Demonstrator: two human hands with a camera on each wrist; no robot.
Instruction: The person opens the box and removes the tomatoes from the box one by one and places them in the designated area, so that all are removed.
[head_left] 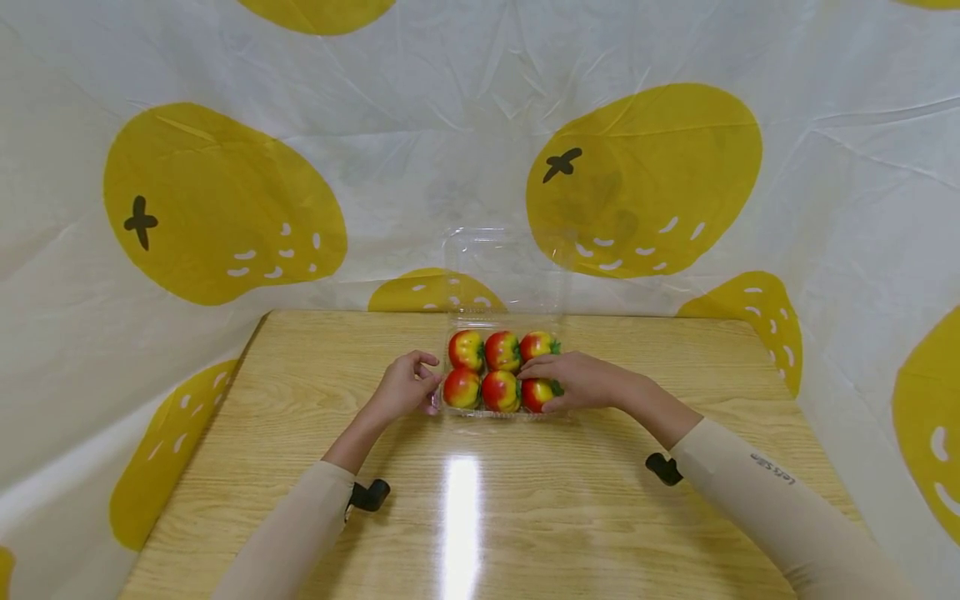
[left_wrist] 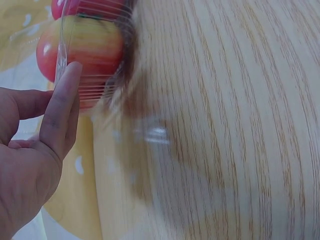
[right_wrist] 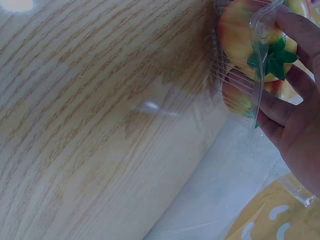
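A clear plastic clamshell box stands on the table with its lid raised at the back. Inside are red-and-yellow fruits with green leafy tops, in two rows of three. My right hand reaches over the box's right side and grips the front right fruit. In the right wrist view, the thumb and fingers lie around that fruit, partly seen through the plastic. My left hand is at the box's left side. Its fairly straight fingers touch the plastic wall near the left front fruit.
The box is toward the back of a light wooden table. Behind and beside the table hangs a white cloth printed with big yellow fruits. Dark wrist mounts sit below both forearms.
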